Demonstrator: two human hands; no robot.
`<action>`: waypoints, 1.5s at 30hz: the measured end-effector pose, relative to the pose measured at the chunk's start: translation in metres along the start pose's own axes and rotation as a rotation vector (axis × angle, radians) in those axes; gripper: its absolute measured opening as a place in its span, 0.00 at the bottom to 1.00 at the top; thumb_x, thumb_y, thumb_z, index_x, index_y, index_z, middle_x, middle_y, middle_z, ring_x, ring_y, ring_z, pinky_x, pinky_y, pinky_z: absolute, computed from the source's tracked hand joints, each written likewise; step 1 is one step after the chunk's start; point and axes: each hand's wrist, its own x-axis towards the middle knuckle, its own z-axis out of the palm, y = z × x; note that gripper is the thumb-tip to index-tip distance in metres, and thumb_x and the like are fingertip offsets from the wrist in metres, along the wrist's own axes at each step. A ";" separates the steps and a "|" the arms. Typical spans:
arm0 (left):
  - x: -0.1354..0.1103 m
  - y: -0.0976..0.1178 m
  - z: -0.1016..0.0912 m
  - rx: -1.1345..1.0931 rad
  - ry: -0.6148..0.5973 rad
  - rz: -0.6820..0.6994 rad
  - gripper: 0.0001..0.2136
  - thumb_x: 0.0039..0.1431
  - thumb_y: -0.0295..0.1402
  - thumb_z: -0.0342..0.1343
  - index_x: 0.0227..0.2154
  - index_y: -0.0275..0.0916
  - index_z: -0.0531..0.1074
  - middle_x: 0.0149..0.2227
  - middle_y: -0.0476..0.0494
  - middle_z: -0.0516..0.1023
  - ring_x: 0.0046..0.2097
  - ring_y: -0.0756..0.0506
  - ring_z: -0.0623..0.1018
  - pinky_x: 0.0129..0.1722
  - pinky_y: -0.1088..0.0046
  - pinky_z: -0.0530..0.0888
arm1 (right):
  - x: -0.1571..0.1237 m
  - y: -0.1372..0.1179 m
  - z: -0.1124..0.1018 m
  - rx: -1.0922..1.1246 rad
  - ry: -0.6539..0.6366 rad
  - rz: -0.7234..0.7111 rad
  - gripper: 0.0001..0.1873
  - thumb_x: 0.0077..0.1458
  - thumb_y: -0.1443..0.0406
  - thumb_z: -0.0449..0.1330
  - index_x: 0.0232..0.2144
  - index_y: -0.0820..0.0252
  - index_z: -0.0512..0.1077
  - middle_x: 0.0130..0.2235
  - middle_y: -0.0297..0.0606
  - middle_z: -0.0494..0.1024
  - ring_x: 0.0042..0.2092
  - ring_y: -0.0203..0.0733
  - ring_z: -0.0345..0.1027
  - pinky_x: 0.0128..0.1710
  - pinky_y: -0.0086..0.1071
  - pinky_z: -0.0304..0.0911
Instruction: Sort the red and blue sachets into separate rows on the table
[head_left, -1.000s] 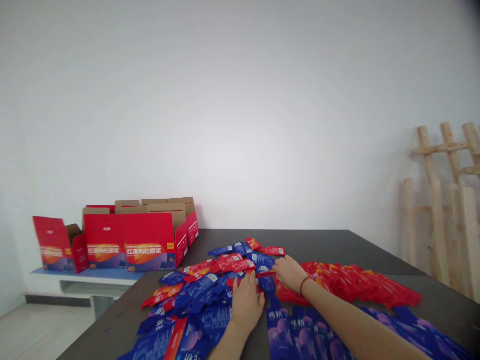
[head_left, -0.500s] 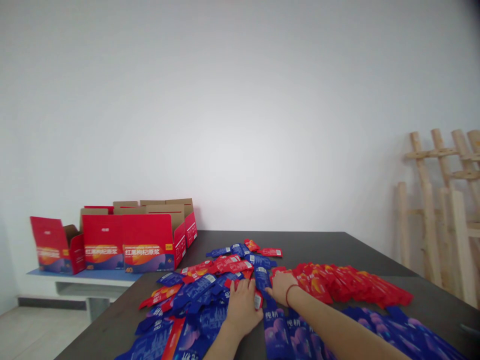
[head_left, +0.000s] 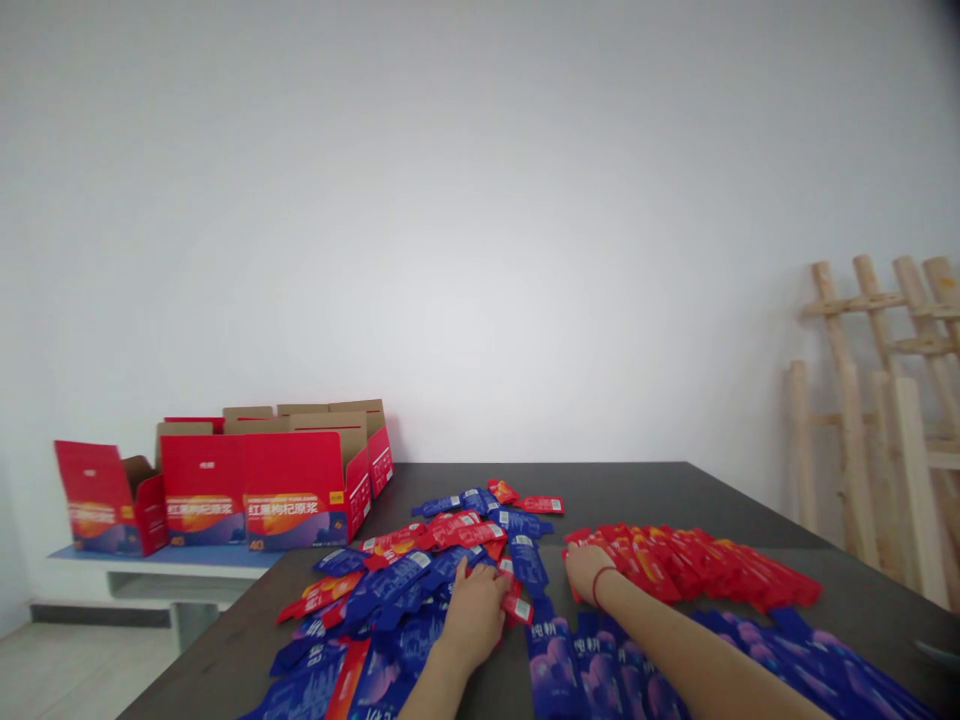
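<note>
My left hand point(head_left: 474, 612) is over the right side of a mixed pile of blue sachets point(head_left: 397, 580) and red sachets point(head_left: 450, 528). Its fingers are curled at a red sachet point(head_left: 519, 607), whose end with a white label sticks out beside the thumb. At the left end of a row of overlapping red sachets point(head_left: 690, 562), my right hand point(head_left: 589, 572) has closed fingers on a red sachet, largely hidden under the hand. One blue sachet point(head_left: 528, 562) lies between the hands. Nearer me, blue sachets point(head_left: 556, 665) lie side by side, partly behind my right forearm.
Open red cartons point(head_left: 296, 490) stand on a low side table point(head_left: 82, 562) at left. More blue sachets point(head_left: 810, 665) overlap at the dark table's point(head_left: 630, 490) front right. Wooden posts point(head_left: 847, 400) lean by the wall at right.
My right hand has moved right, away from the blue sachet to the end of the red row. My left hand has shifted slightly left, and the red sachet beside it has turned.
</note>
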 end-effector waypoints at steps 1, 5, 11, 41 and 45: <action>0.001 0.001 -0.001 -0.003 0.006 0.013 0.16 0.51 0.23 0.45 0.39 0.44 0.73 0.42 0.45 0.76 0.49 0.44 0.71 0.60 0.55 0.48 | -0.002 0.001 -0.002 -0.006 -0.015 0.004 0.14 0.58 0.61 0.57 0.45 0.62 0.69 0.46 0.42 0.73 0.44 0.42 0.69 0.43 0.42 0.67; 0.005 0.005 -0.006 -0.029 0.068 0.106 0.15 0.57 0.23 0.44 0.37 0.45 0.73 0.39 0.47 0.77 0.46 0.46 0.72 0.60 0.59 0.49 | -0.012 -0.001 -0.016 0.008 0.021 -0.031 0.11 0.56 0.71 0.53 0.39 0.65 0.74 0.44 0.51 0.74 0.43 0.48 0.72 0.41 0.38 0.65; 0.008 0.011 -0.008 -0.049 0.129 0.152 0.13 0.59 0.24 0.44 0.37 0.44 0.73 0.35 0.47 0.77 0.43 0.46 0.73 0.59 0.61 0.53 | -0.041 -0.027 -0.039 0.160 0.139 -0.190 0.16 0.60 0.62 0.47 0.42 0.55 0.72 0.43 0.42 0.76 0.44 0.45 0.70 0.43 0.35 0.62; 0.026 0.005 0.027 -1.617 0.397 -0.427 0.19 0.46 0.45 0.59 0.37 0.36 0.71 0.34 0.42 0.79 0.29 0.47 0.77 0.27 0.73 0.72 | -0.058 -0.052 -0.016 1.196 -0.257 0.153 0.15 0.59 0.62 0.45 0.26 0.59 0.67 0.17 0.28 0.67 0.16 0.30 0.55 0.16 0.24 0.52; 0.023 -0.001 0.028 -1.031 0.441 -0.339 0.11 0.57 0.36 0.48 0.39 0.38 0.69 0.42 0.42 0.77 0.41 0.46 0.77 0.38 0.70 0.72 | -0.036 -0.020 -0.017 1.055 -0.267 0.249 0.17 0.63 0.59 0.45 0.35 0.61 0.70 0.29 0.35 0.74 0.26 0.32 0.65 0.26 0.28 0.63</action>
